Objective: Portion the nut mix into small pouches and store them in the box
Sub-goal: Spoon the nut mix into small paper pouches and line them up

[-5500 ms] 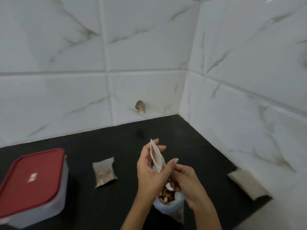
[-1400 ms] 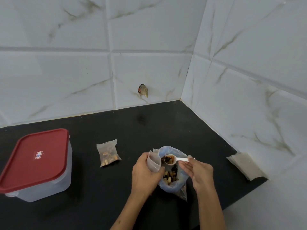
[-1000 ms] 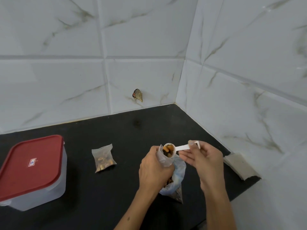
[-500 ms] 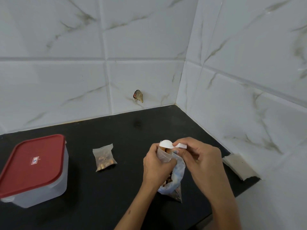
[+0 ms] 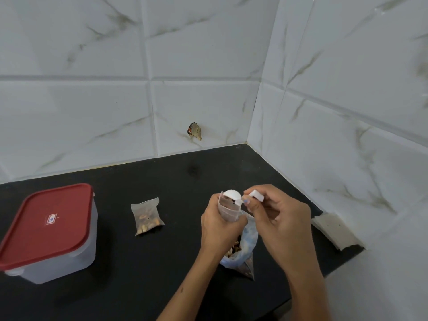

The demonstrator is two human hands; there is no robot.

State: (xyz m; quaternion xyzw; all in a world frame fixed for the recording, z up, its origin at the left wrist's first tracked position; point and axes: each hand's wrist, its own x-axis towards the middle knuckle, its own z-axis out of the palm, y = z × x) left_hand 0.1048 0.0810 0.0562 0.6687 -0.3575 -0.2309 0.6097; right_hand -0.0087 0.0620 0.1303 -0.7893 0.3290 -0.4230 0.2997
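The right hand (image 5: pixel 275 214), pinching the scoop (image 5: pixel 234 196), has just tipped it over into the pouch (image 5: pixel 228 210) gripped in the left hand (image 5: pixel 217 225), so another portion is going in above the nut bag (image 5: pixel 243 251), the box (image 5: pixel 48 230) lidded far left.

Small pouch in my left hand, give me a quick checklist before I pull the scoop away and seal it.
1. Left hand grips the small pouch with its mouth up: ok.
2. White scoop is tipped bowl-down over the pouch mouth, its handle pinched by the right hand: ok.
3. Scoop fully emptied: cannot tell, the bowl's inside faces away.
4. Nut mix bag sits open on the black counter right below the hands, to catch spills: ok.
5. Red-lidded box ready to take pouches: not ok, its lid is on.
6. Filled pouch stored in the box: not ok, it lies on the counter.
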